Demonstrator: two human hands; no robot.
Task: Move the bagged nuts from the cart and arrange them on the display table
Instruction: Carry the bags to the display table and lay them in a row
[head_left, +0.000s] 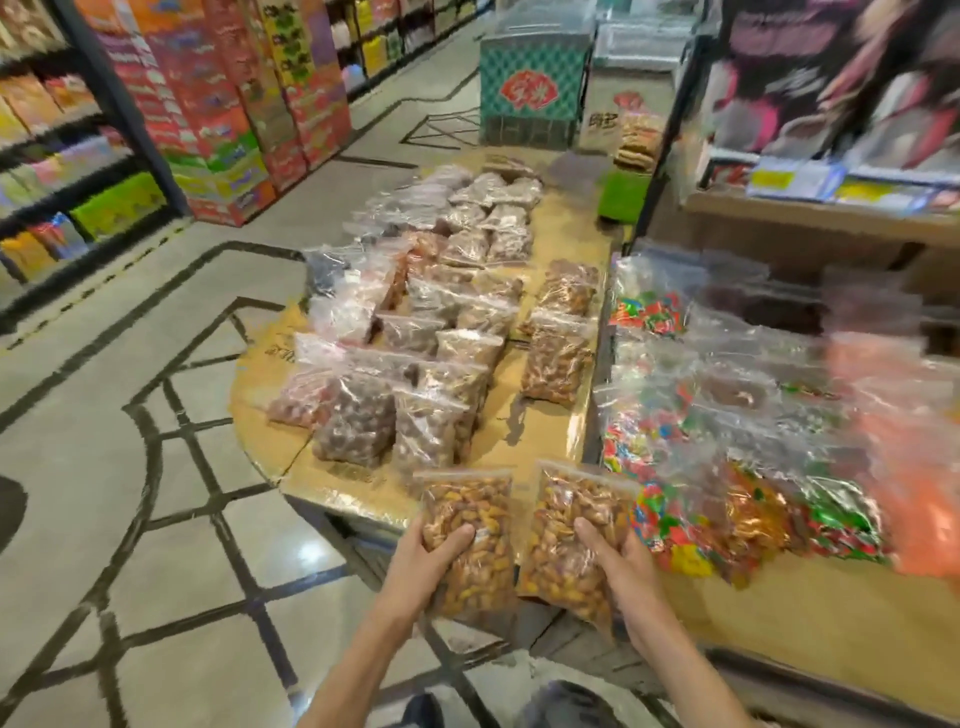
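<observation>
Gripping one clear bag of nuts (467, 540), the left hand (426, 564) curls round its lower half; the right hand (621, 564) clasps a second bag of nuts (571, 535) beside it, both held above the near edge of the display table (545, 415), short of the rows of bagged nuts (415, 374).
</observation>
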